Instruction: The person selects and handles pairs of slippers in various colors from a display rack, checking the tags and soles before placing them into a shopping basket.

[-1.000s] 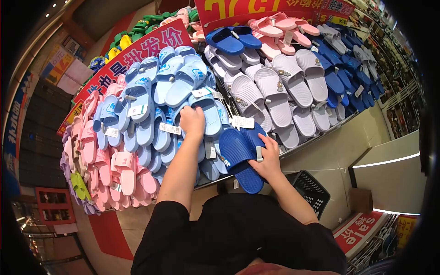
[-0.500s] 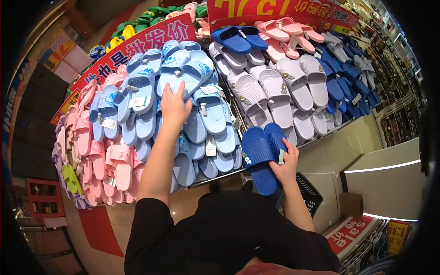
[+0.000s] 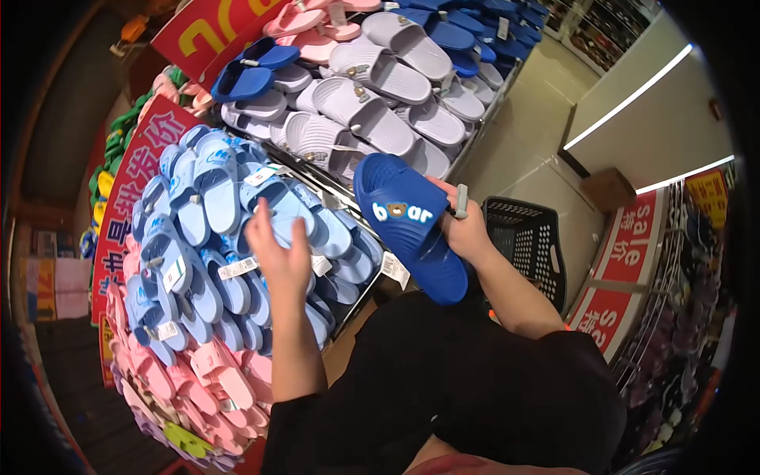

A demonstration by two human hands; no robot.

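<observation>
My right hand (image 3: 465,226) grips a pair of dark blue slippers (image 3: 412,229) by the side, in front of my body. The strap facing me carries white "bear" lettering with a small bear face, and a pale tag fastener (image 3: 461,201) sticks up by my fingers. Over the pile of light blue slippers (image 3: 215,198), my left hand (image 3: 279,249) has its fingers spread and holds nothing. Whether its fingertips touch a slipper is hard to tell. White paper tags (image 3: 236,269) hang from several of the light blue ones.
Grey-lilac slippers (image 3: 380,115) fill the neighbouring rack, with pink slippers (image 3: 226,372) at the lower left. A black basket (image 3: 529,245) stands to the right of my right arm. Red sale signs (image 3: 633,245) edge a shelf on the right. A brown box (image 3: 608,190) lies on the floor.
The view has turned to the right. My left hand has come away from the light blue slipper it rested on. The dark blue pair has been raised and turned, showing its lettering fully.
</observation>
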